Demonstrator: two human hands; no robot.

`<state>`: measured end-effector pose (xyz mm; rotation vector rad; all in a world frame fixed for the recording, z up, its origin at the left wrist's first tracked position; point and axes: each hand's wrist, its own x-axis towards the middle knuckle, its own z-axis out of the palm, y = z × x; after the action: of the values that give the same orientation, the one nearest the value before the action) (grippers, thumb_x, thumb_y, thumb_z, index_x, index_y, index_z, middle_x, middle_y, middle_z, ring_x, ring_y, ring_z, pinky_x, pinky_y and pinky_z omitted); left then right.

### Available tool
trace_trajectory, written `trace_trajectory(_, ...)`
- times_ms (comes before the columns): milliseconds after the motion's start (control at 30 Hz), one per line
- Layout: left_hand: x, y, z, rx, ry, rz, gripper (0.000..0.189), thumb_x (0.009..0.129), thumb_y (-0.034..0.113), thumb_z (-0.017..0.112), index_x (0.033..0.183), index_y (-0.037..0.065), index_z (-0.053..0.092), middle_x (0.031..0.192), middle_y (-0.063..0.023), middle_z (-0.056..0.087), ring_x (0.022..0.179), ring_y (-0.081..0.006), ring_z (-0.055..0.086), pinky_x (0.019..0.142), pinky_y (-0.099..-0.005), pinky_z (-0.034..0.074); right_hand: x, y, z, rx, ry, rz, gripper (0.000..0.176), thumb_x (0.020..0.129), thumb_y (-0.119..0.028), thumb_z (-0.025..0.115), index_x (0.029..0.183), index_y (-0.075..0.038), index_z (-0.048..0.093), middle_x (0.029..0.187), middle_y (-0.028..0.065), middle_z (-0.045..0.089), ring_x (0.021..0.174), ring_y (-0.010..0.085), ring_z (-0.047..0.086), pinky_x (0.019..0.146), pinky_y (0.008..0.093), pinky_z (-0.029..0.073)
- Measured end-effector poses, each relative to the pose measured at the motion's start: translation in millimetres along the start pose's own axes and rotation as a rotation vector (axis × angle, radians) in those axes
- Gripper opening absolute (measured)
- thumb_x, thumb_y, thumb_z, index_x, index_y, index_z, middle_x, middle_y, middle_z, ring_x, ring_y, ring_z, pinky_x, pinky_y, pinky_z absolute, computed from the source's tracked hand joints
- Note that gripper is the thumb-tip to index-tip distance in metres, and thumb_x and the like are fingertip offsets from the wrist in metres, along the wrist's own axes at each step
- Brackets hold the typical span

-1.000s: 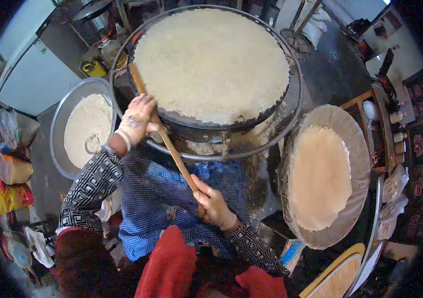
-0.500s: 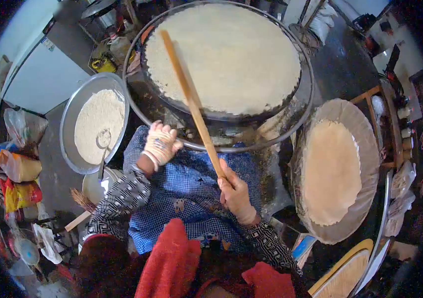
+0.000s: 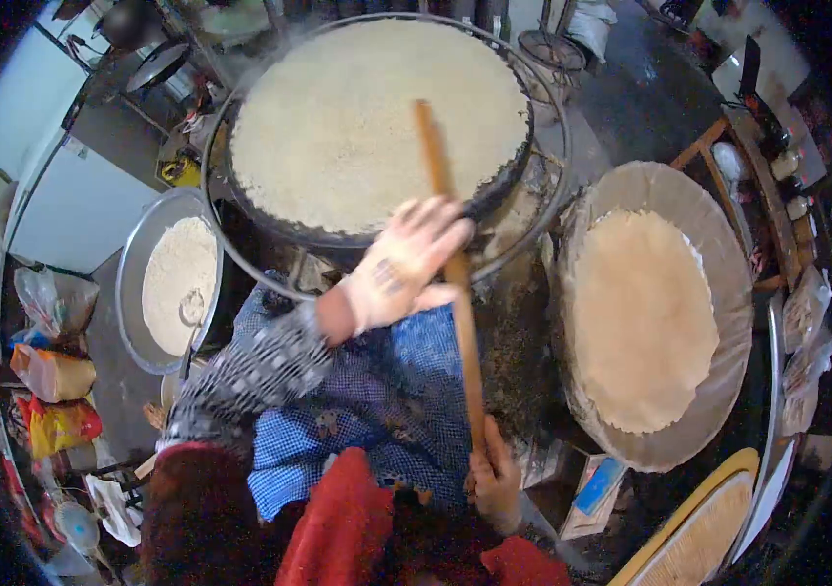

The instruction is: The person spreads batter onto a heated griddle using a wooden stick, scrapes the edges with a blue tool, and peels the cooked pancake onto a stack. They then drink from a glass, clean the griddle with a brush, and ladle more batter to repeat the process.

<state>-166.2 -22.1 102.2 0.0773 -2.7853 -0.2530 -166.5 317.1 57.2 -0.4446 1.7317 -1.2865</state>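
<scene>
My right hand (image 3: 495,481) is closed around the lower end of a long flat wooden stick (image 3: 469,356). The stick slants up over the near right edge of a round griddle (image 3: 313,230). My left hand (image 3: 406,266) reaches across to the stick's middle, fingers stretched out and somewhat blurred, covering a short piece of it. A thin pale layer of batter (image 3: 377,117) spreads over nearly the whole griddle, with an uneven rim and a rougher patch near its centre. Below my hands lies a blue checked apron (image 3: 357,396).
On the left stands a metal basin (image 3: 129,293) of pale batter or flour with a ladle (image 3: 190,311) in it. To the right, a lined round basket (image 3: 728,386) holds a thin tan flatbread (image 3: 643,317). A metal ring (image 3: 569,156) surrounds the griddle.
My left hand has moved right and forward from the ring to the stick. My right hand has drawn the stick back and to the right. The view has shifted slightly.
</scene>
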Motion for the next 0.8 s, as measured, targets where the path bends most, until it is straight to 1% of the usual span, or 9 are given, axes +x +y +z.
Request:
trace_trajectory(67,56,-12,28,-0.063,-0.052,0.132,0.088,0.07,0.055,0.064,0.13,-0.006,0.042,0.136,-0.0248,0.041,0.131,-0.0395,0.035,0.11,-0.0473,0.025,2,-19,6,0.048,0.098,0.049,0.053,0.094,-0.014,0.048,0.145,-0.007,0.032,0.076,0.0011,0.059,0.044,0.0076,0.043,0.041,0.0243,0.039)
trace_trajectory(133,86,-36,95,0.207,-0.262,0.141,0.089,0.066,0.057,0.067,0.126,-0.005,0.047,0.133,-0.0239,0.045,0.128,-0.039,0.039,0.109,-0.0445,0.028,21,-44,13,0.394,0.095,0.251,0.058,0.095,-0.023,0.047,0.147,-0.01,0.025,0.059,-0.0023,0.045,0.041,0.0068,0.036,0.037,0.0245,0.034)
trace_trajectory(167,90,-47,93,0.21,-0.257,0.13,0.089,0.066,0.057,0.067,0.126,-0.005,0.047,0.133,-0.0239,0.045,0.128,-0.039,0.039,0.109,-0.0445,0.028,32,-45,9,0.385,0.086,0.25,0.058,0.095,-0.023,0.047,0.147,-0.01,0.025,0.059,-0.0023,0.045,0.041,0.0068,0.036,0.037,0.0245,0.034)
trace_trajectory(267,107,-87,79,0.172,-0.257,0.111,0.08,0.065,0.054,0.069,0.117,-0.005,0.053,0.126,-0.0225,0.051,0.125,-0.0384,0.042,0.107,-0.0443,0.031,77,-49,-2,0.469,-0.071,0.173,0.06,0.096,-0.03,0.047,0.149,-0.016,0.022,0.052,-0.0038,0.031,0.038,0.0055,0.028,0.036,0.0229,0.03)
trace_trajectory(333,113,-118,68,0.148,-0.327,0.005,0.073,0.061,0.051,0.072,0.108,-0.003,0.057,0.119,-0.0214,0.054,0.123,-0.0385,0.044,0.105,-0.0445,0.033,110,-66,-8,0.834,-0.301,0.227,0.055,0.097,-0.031,0.047,0.147,-0.024,0.026,0.05,-0.0049,0.027,0.037,0.0044,0.025,0.036,0.0214,0.026)
trace_trajectory(467,86,-172,54,0.244,-0.175,-0.156,0.066,0.059,0.051,0.071,0.099,-0.001,0.059,0.115,-0.0193,0.056,0.121,-0.0372,0.044,0.104,-0.0429,0.033,160,-80,6,0.854,-0.448,0.34,0.053,0.096,-0.037,0.049,0.145,-0.03,0.03,0.048,-0.0053,0.025,0.036,0.0044,0.023,0.036,0.0211,0.024)
trace_trajectory(600,41,-203,34,0.206,-0.205,-0.266,0.069,0.062,0.051,0.068,0.106,-0.001,0.057,0.116,-0.019,0.055,0.122,-0.0368,0.044,0.106,-0.0428,0.031,180,-83,25,0.842,-0.574,0.351,0.052,0.096,-0.035,0.049,0.145,-0.03,0.03,0.047,-0.0045,0.025,0.036,0.0047,0.023,0.036,0.0211,0.024)
trace_trajectory(633,25,-210,37,0.257,-0.113,-0.255,0.068,0.063,0.049,0.068,0.109,0.0,0.055,0.117,-0.018,0.054,0.121,-0.0363,0.044,0.106,-0.0431,0.032,182,-83,30,0.799,-0.575,0.356,0.05,0.097,-0.03,0.048,0.144,-0.029,0.031,0.047,-0.0046,0.026,0.036,0.0049,0.024,0.036,0.0211,0.025)
trace_trajectory(800,-47,-214,-9,0.285,-0.203,-0.354,0.066,0.069,0.045,0.066,0.114,-0.001,0.052,0.121,-0.0191,0.053,0.122,-0.0368,0.044,0.106,-0.0442,0.033,179,-95,72,0.569,-0.544,0.378,0.049,0.097,-0.016,0.044,0.144,-0.023,0.034,0.048,-0.0052,0.027,0.037,0.0053,0.027,0.036,0.0215,0.026)
